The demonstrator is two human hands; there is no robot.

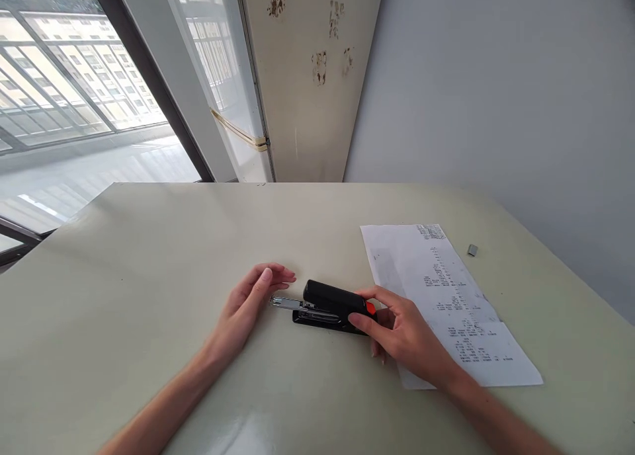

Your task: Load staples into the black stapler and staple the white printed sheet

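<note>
A black stapler (333, 297) with a red-orange piece at its rear end lies just above the pale table. Its metal staple tray (288, 303) sticks out to the left from under the black top. My right hand (399, 332) grips the rear end, thumb on the near side and fingers over the far side. To the left of the tray, my left hand (253, 296) is held open on its side, fingers stretched toward the stapler. A small gap appears between those fingers and the tray. Whether staples lie inside the tray cannot be made out.
Printed white paper sheets (397, 263) lie on the table (149, 276) to the right, partly beneath my right hand. A small grey block, perhaps staples (473, 250), rests beyond them. A fridge-like cabinet (307, 124) and a grey wall (486, 98) stand behind the table; a window is at the left.
</note>
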